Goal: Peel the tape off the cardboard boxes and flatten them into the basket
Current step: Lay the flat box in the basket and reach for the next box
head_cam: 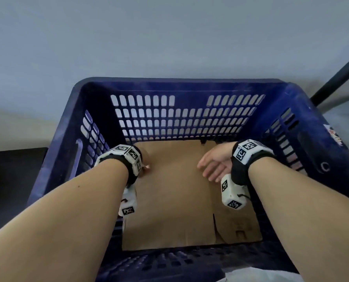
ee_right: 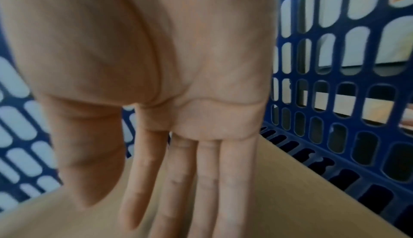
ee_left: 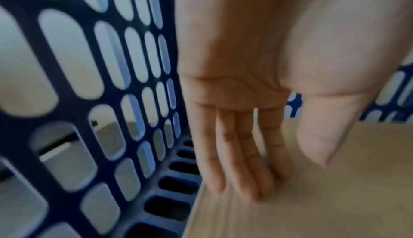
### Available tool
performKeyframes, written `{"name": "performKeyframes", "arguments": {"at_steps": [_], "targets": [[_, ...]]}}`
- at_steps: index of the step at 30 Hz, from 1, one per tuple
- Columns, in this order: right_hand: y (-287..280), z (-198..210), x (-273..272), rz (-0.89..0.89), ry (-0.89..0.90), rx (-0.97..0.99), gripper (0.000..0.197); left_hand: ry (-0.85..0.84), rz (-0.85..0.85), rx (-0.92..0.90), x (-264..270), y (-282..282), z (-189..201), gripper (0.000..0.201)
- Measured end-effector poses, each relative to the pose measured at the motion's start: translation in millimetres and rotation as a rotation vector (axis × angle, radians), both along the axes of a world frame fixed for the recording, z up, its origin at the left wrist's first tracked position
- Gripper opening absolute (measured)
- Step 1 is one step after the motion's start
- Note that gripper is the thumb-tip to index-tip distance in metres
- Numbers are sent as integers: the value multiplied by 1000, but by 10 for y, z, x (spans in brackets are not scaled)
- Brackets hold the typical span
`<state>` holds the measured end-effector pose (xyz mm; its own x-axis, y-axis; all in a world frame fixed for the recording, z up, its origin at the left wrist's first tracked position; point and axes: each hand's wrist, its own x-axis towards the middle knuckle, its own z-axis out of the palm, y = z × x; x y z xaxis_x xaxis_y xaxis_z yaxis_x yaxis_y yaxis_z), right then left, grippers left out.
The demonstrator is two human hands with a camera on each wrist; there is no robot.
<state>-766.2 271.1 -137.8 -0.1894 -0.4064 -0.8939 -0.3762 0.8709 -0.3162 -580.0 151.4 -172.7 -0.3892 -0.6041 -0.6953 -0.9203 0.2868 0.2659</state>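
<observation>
- Basket [head_cam: 71,127]: one dark blue moulded plastic basket, rectangular, with walls pierced by rows of rounded oblong slots and a floor of short dark slots along the edges. A white and red sticker sits on its right rim.
- Flattened cardboard [head_cam: 169,196]: plain brown, matte corrugated sheet lying flat on the basket floor and covering most of it. One panel seam runs front to back right of centre, and a separate flap at the near right carries faint printed marks. How many boxes make up the layer cannot be told.
- Tape: no strip can be made out on the cardboard.
- Left hand [ee_left: 241,100]: inside the basket by the left wall, fingers [ee_left: 239,162] straight and close together, tips down on the cardboard near its left edge; it grasps nothing.
- Right hand [head_cam: 214,163]: inside the basket right of centre, palm turned inward, fingers [ee_right: 201,180] extended and together, just over the cardboard; contact cannot be told. It grasps nothing.
- Wrist units: two white blocks with black square markers on black straps, one per wrist; the left one hides most of the left hand in the head view.
- Surroundings: a pale grey wall behind the basket and a black pole [head_cam: 340,74] at the upper right.
</observation>
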Motion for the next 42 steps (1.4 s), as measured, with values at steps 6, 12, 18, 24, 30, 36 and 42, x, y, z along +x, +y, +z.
{"name": "performKeyframes", "arguments": {"at_steps": [6,12,18,24,30,36,42], "targets": [[-80,-98,193,308,88,120,47,72,-71,236,-190,50,-30,32],[-131,-245,190,498,179,187,61,-24,-246,264,-276,103,-12,50],[-162,-277,176,516,203,177,61,-34,-262,230,-285,121,16,48],[-138,-4,302,526,166,166,50,-17,-205,212,-242,183,126,44],[-163,318,410,455,322,24,44,-30,-288,62,-200,260,521,45],[-110,748,525,462,545,-288,38,-23,-371,-258,-98,331,1028,42],[-16,1383,865,471,778,-470,41,147,-242,-511,170,406,1602,44]]}}
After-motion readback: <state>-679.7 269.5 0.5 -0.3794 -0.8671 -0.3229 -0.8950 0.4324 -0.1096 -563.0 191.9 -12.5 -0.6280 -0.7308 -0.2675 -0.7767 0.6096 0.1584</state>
